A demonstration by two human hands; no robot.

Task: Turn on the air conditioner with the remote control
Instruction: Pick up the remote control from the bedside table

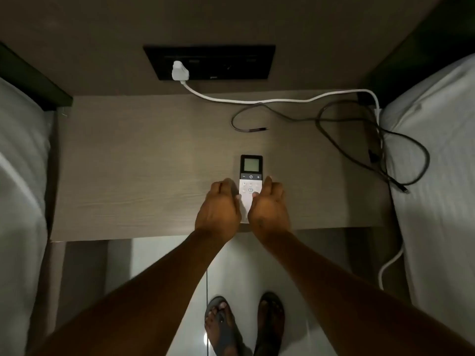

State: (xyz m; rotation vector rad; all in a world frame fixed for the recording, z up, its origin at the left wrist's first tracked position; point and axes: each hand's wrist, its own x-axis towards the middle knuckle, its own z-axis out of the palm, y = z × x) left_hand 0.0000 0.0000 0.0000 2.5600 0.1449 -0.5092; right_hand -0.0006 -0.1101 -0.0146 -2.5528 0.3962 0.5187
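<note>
Two bare hands close in on one slim remote lying on a wood-grain desk between two beds.

The left hand (218,204) and right hand (268,205) flank the lower half of the flat white-and-black air-conditioner remote control (250,173), which lies near the front edge of the pale wood-grain desk (144,170); the curled fingers (267,183) touch its sides, though I cannot tell whether they grip it. Its grey screen is blank, and the dark band below shows minus, power and plus signs; the smaller button labels are too blurred to read. One black wall socket panel (209,62) holds one white plug (180,70), whose white cable (270,100) runs right, beside one dark loose cable (334,119). White bedding (437,150) lies on either side. Below, two feet in dark sandals (223,327) stand on a glossy pale floor (244,265).
</note>
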